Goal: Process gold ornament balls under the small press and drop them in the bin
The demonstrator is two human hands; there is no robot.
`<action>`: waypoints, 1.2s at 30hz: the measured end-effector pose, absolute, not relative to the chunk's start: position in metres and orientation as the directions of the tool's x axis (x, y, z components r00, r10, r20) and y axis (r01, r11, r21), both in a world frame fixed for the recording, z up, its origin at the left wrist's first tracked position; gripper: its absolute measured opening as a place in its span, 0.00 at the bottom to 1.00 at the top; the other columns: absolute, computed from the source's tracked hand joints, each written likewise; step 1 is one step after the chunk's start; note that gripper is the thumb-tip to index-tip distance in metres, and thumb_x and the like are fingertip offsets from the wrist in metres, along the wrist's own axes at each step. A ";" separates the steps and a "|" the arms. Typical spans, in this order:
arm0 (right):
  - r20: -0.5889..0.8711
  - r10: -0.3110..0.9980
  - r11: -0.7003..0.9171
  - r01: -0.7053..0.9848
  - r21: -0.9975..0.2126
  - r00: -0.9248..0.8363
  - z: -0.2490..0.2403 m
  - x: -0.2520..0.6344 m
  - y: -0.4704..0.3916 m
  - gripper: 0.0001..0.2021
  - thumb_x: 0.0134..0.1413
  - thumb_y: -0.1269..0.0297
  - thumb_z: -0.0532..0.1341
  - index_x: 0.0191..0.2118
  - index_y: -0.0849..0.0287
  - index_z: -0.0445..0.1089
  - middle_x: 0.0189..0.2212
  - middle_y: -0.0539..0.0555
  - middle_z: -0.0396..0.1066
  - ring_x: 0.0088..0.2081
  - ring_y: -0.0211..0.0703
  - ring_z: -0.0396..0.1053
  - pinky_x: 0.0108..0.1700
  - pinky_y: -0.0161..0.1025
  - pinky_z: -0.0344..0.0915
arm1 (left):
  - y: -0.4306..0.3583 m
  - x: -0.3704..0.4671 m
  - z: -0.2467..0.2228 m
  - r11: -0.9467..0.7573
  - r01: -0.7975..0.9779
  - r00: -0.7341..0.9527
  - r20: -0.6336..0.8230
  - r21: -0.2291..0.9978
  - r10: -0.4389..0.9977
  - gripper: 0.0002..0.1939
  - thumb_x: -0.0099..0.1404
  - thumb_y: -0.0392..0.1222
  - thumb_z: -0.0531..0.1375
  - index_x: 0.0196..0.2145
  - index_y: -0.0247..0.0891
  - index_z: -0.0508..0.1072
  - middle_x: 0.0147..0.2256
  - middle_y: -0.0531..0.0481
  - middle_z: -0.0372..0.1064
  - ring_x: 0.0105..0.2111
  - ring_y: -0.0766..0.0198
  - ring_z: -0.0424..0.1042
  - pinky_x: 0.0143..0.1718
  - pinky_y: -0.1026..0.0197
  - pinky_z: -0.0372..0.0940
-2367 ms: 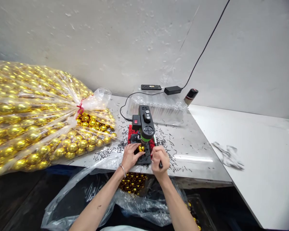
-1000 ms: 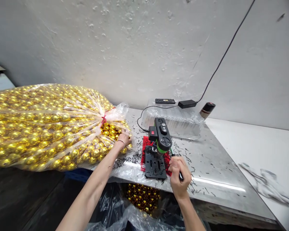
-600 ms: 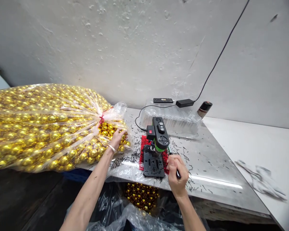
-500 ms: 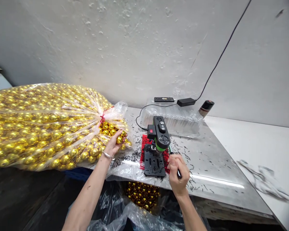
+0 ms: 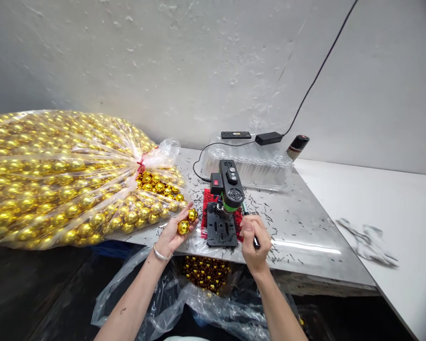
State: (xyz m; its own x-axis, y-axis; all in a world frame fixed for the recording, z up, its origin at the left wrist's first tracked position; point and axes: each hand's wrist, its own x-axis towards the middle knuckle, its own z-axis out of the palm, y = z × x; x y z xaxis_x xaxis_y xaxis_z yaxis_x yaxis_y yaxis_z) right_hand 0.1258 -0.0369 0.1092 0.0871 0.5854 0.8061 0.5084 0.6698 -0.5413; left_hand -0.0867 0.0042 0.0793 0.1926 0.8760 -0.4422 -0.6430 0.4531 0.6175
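My left hand (image 5: 173, 232) cups a pair of shiny gold balls (image 5: 183, 227), palm turned up, just left of a small black bench drill press (image 5: 231, 184). Wrapped round the press's lever handle (image 5: 256, 240) is my right hand (image 5: 256, 239), its fingers closed. The press has a green ring under its head and a slotted black base plate (image 5: 221, 229) on a red mat (image 5: 238, 220). To the left lies a big clear bag of gold balls (image 5: 64, 180), tied with red string (image 5: 141, 163), with loose balls showing at its opening.
Black shavings litter the metal table (image 5: 305, 227). Behind the press stand a clear plastic tray (image 5: 248, 166), a power adapter (image 5: 269, 138), a phone-like black slab (image 5: 236, 135) and a spray can (image 5: 298, 146). White gloves (image 5: 371, 244) lie right. Below the front edge, a plastic-lined container (image 5: 208, 274) holds gold balls.
My left hand has come away from the bag's opening toward the press, bringing gold balls with it. My right hand still grips the lever. The view has shifted slightly.
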 end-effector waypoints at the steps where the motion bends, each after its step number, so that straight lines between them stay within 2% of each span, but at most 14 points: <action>1: 0.806 0.586 0.670 0.509 -0.540 0.083 0.109 0.126 -0.037 0.12 0.59 0.76 0.51 0.25 0.58 0.60 0.25 0.50 0.62 0.27 0.37 0.62 0.29 0.36 0.58 | 0.005 -0.083 0.078 0.464 -0.634 0.199 -0.450 0.619 0.871 0.24 0.61 0.33 0.59 0.56 0.40 0.68 0.40 0.45 0.73 0.30 0.67 0.74 0.19 0.73 0.64; 5: 0.809 0.583 0.675 0.509 -0.534 0.075 0.110 0.126 -0.037 0.12 0.59 0.77 0.50 0.25 0.58 0.59 0.25 0.50 0.62 0.28 0.36 0.62 0.30 0.36 0.59 | 0.009 -0.068 0.072 0.475 -0.587 0.154 -0.485 0.656 0.861 0.16 0.60 0.32 0.61 0.47 0.36 0.73 0.39 0.45 0.73 0.28 0.69 0.73 0.19 0.73 0.63; 9: 0.799 0.597 0.664 0.510 -0.547 0.080 0.112 0.126 -0.038 0.13 0.59 0.75 0.50 0.23 0.58 0.59 0.25 0.51 0.62 0.28 0.37 0.62 0.30 0.37 0.59 | 0.014 -0.055 0.063 0.491 -0.516 0.137 -0.498 0.702 0.856 0.07 0.60 0.37 0.62 0.37 0.33 0.74 0.35 0.44 0.74 0.29 0.66 0.73 0.22 0.70 0.65; 11: 0.795 0.602 0.659 0.514 -0.549 0.078 0.112 0.126 -0.038 0.14 0.59 0.74 0.50 0.23 0.57 0.59 0.24 0.51 0.62 0.28 0.38 0.62 0.30 0.37 0.60 | 0.015 -0.047 0.060 0.466 -0.479 0.123 -0.468 0.744 0.875 0.08 0.58 0.38 0.64 0.37 0.34 0.74 0.35 0.45 0.75 0.29 0.67 0.73 0.23 0.70 0.65; 13: 0.796 0.600 0.658 0.521 -0.545 0.075 0.112 0.126 -0.038 0.14 0.59 0.74 0.50 0.23 0.57 0.59 0.24 0.51 0.63 0.28 0.38 0.63 0.29 0.37 0.60 | 0.013 -0.040 0.059 0.434 -0.432 0.098 -0.437 0.791 0.894 0.14 0.55 0.37 0.66 0.40 0.35 0.75 0.35 0.46 0.75 0.28 0.67 0.73 0.22 0.71 0.63; 17: 0.808 0.586 0.666 0.530 -0.525 0.064 0.112 0.126 -0.038 0.13 0.59 0.75 0.50 0.24 0.57 0.59 0.24 0.51 0.62 0.28 0.37 0.63 0.30 0.37 0.60 | 0.011 -0.028 0.059 0.353 -0.229 0.052 -0.350 0.907 0.935 0.23 0.52 0.40 0.68 0.47 0.35 0.75 0.35 0.46 0.76 0.28 0.66 0.72 0.22 0.69 0.62; 23: 0.817 0.576 0.683 0.529 -0.504 0.036 0.112 0.128 -0.038 0.12 0.58 0.77 0.50 0.26 0.58 0.59 0.24 0.50 0.61 0.29 0.37 0.63 0.30 0.35 0.60 | 0.013 -0.022 0.046 0.177 0.106 0.054 -0.183 0.978 0.982 0.25 0.55 0.45 0.65 0.50 0.35 0.74 0.39 0.45 0.76 0.33 0.61 0.73 0.26 0.65 0.65; 26: 0.814 0.579 0.681 0.527 -0.508 0.037 0.112 0.128 -0.038 0.11 0.58 0.77 0.51 0.26 0.58 0.59 0.24 0.50 0.61 0.29 0.37 0.63 0.30 0.35 0.60 | 0.014 -0.021 0.040 0.073 0.338 0.058 -0.098 0.938 0.994 0.22 0.56 0.44 0.64 0.48 0.35 0.75 0.40 0.44 0.77 0.37 0.57 0.74 0.38 0.58 0.68; 29: 0.817 0.576 0.684 0.528 -0.503 0.033 0.111 0.128 -0.038 0.11 0.58 0.78 0.51 0.27 0.58 0.59 0.24 0.50 0.61 0.29 0.37 0.63 0.30 0.35 0.60 | 0.012 -0.017 0.041 -0.045 0.543 0.071 0.007 0.838 0.997 0.20 0.57 0.43 0.64 0.47 0.37 0.75 0.44 0.42 0.76 0.43 0.53 0.74 0.48 0.54 0.65; 33: 0.821 0.571 0.692 0.521 -0.501 0.031 0.110 0.128 -0.038 0.11 0.58 0.79 0.51 0.27 0.58 0.58 0.24 0.50 0.61 0.30 0.36 0.62 0.31 0.35 0.60 | 0.010 -0.008 0.046 -0.185 0.699 0.159 0.103 0.691 0.982 0.19 0.60 0.42 0.62 0.48 0.34 0.74 0.47 0.39 0.74 0.46 0.51 0.72 0.49 0.54 0.64; 36: 0.818 0.574 0.693 0.514 -0.506 0.032 0.109 0.128 -0.039 0.12 0.58 0.79 0.51 0.27 0.58 0.58 0.25 0.50 0.61 0.30 0.36 0.63 0.31 0.35 0.60 | 0.009 -0.004 0.048 -0.227 0.733 0.201 0.114 0.641 0.973 0.19 0.61 0.44 0.62 0.49 0.34 0.73 0.48 0.40 0.73 0.45 0.52 0.73 0.47 0.56 0.65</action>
